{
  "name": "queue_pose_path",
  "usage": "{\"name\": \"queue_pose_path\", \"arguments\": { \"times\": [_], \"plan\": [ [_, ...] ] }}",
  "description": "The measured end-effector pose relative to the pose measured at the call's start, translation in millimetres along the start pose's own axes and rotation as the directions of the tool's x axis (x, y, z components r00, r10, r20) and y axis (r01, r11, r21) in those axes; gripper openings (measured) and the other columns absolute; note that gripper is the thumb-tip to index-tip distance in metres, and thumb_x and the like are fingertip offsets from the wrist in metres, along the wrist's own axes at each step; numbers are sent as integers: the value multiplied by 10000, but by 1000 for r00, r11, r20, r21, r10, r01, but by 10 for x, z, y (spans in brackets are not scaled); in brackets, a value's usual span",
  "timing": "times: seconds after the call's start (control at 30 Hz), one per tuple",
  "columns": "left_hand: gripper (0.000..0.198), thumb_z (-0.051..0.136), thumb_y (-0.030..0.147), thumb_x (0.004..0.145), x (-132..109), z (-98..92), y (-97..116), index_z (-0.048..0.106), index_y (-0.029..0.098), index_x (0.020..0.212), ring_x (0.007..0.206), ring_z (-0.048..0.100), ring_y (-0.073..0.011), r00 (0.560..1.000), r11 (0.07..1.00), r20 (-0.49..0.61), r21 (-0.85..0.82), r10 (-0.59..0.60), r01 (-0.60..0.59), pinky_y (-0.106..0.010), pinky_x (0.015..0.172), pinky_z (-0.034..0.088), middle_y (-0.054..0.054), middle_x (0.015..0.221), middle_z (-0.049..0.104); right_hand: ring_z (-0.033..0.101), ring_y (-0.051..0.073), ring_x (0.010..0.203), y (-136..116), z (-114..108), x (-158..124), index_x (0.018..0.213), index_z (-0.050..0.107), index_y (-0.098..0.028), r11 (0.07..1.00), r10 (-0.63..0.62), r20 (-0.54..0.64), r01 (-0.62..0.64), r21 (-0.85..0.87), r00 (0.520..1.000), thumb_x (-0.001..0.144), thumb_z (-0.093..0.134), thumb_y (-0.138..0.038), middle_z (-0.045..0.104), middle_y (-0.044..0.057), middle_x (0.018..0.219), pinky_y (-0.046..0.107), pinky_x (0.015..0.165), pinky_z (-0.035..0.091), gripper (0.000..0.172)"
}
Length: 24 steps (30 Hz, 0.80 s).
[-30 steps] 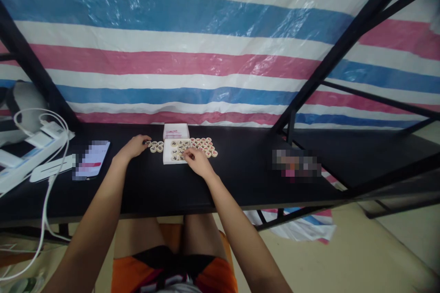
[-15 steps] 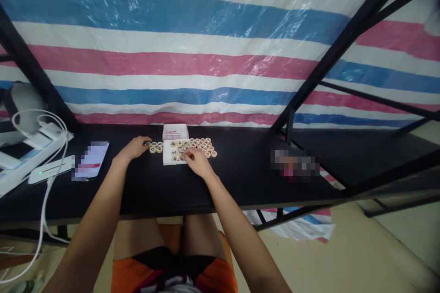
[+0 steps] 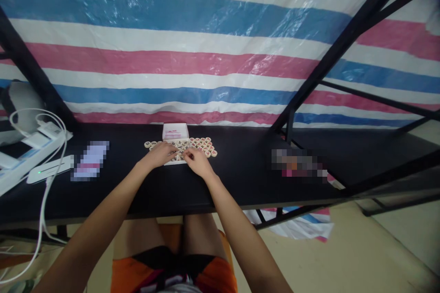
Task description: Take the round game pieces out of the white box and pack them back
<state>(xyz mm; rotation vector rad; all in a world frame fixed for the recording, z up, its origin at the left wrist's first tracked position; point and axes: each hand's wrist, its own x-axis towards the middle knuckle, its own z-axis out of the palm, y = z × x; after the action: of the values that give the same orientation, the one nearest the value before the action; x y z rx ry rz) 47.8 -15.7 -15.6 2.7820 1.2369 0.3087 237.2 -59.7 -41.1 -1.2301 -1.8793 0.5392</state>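
Note:
A white box (image 3: 178,162) holds several cream xiangqi pieces (image 3: 180,143) with dark characters. My left hand (image 3: 161,154) reaches over the box's left side, its fingers drawn together and bent down at the pieces. From the right, my right hand (image 3: 197,159) meets it at the box, thumb and fingertips pinched close to the left fingertips. Whatever lies between the fingers of either hand is too small to make out. Left of the box lie loose dark-marked pieces (image 3: 147,144), partly covered by my left hand. Red-marked pieces (image 3: 207,146) lie in rows to the right.
Behind the box stands a white lid or second box part (image 3: 175,131). On the left of the black table (image 3: 240,178) are a blurred phone (image 3: 90,160), a white device (image 3: 48,170) and cables. A blurred object (image 3: 295,162) sits at right, near black frame bars.
My left hand has moved right, from the loose dark-marked pieces to over the box. The leftmost loose pieces are now uncovered. My right hand has stayed nearly in place.

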Motion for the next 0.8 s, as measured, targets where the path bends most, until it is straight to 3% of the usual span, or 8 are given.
{"name": "queue_pose_path", "arguments": {
  "times": [0.37, 0.53, 0.63, 0.8],
  "plan": [
    [309, 511, 325, 825, 15, 54, -41, 709, 214, 1035, 972, 614, -275, 998, 992, -20, -108, -67, 64, -384, 885, 427, -97, 974, 704, 559, 144, 705, 11, -9, -1, 780, 643, -196, 1000, 1, 7, -1, -20, 1000, 785, 513, -161, 632, -1, 723, 251, 686, 414, 135],
    [339, 540, 228, 737, 11, -35, -61, 696, 177, 1034, 994, 602, -242, 990, 976, -105, -207, -97, 73, -344, 911, 434, -99, 1043, 674, 561, 144, 709, 30, 11, 2, 798, 648, -195, 1000, -1, 1, 1, -31, 1000, 810, 512, -192, 646, 7, 748, 247, 684, 413, 137],
    [340, 521, 248, 740, -68, -186, -204, 675, 167, 1032, 900, 615, -205, 957, 947, -189, -276, -219, 162, -319, 868, 455, -84, 1027, 666, 557, 146, 705, 49, 25, 1, 794, 647, -191, 999, -15, -4, 14, -43, 1000, 831, 508, -220, 643, 12, 742, 248, 687, 410, 147],
    [382, 590, 297, 680, -348, -317, -515, 599, 159, 1037, 802, 604, -165, 866, 861, -264, -411, -425, 298, -271, 766, 475, -44, 901, 670, 540, 146, 690, 55, 48, 4, 761, 635, -184, 996, -48, -18, 47, -76, 999, 830, 517, -209, 624, 10, 716, 250, 686, 398, 139]
  ]
}}
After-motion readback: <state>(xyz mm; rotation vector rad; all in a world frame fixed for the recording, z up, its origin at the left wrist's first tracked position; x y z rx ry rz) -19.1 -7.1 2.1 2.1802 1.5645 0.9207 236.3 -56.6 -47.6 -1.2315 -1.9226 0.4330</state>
